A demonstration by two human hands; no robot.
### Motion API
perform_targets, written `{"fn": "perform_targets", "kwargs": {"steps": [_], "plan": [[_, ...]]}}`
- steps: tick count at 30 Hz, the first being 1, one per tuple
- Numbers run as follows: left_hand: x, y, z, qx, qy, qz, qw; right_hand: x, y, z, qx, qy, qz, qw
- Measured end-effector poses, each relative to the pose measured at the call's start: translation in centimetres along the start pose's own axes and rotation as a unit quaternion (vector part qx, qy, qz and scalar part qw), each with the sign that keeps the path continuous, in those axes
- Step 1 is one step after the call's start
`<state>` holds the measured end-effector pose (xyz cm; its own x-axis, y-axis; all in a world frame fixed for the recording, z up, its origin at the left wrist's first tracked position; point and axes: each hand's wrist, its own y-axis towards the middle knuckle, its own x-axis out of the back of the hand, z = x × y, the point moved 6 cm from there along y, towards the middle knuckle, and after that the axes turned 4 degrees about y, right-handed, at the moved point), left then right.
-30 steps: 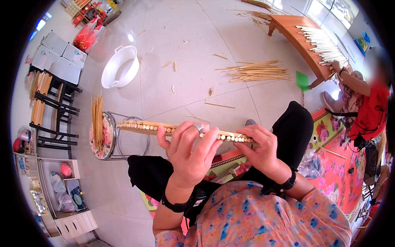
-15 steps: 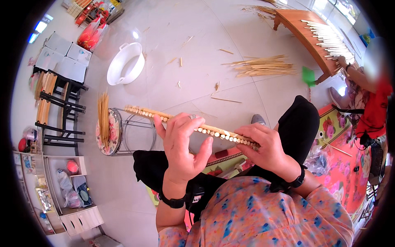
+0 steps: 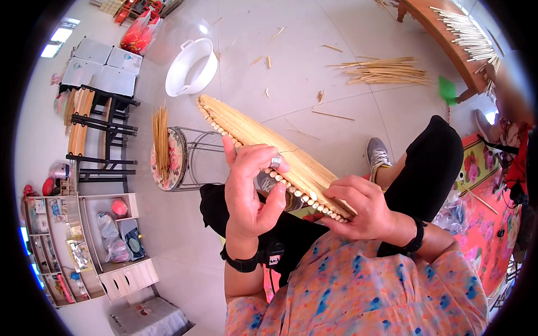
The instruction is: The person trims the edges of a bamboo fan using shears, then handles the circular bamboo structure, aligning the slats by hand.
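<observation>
Swung farther away at its left end and tipped, the mat [image 3: 294, 161] now shows its broad face. It is held above the knees [image 3: 434, 162], cut ends [image 3: 305, 197] facing near — likely to keep the row in sight. The right hand [image 3: 367, 207] pinches its near right end, fingers on top; the left hand [image 3: 246, 190] lies half-curled over the middle, thumb spread — thumb contact unclear.

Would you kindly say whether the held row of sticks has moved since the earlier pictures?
Yes, the row of sticks has swung: its left end now appears higher in the view, much nearer the white basin.
</observation>
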<state>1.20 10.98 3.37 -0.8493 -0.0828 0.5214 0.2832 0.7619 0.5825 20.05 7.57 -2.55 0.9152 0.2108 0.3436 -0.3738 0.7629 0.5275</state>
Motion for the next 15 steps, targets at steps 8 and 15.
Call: {"fn": "perform_targets", "kwargs": {"steps": [8,15], "plan": [[-0.55,0.47,-0.51,-0.008,0.026,0.022,0.999,0.42,-0.2,-0.45,0.005,0.004,-0.001,1.0],[-0.49,0.29,-0.3,-0.016,0.004,0.029,0.999,-0.31,0.41,0.23,0.048,0.041,0.038,0.997]]}}
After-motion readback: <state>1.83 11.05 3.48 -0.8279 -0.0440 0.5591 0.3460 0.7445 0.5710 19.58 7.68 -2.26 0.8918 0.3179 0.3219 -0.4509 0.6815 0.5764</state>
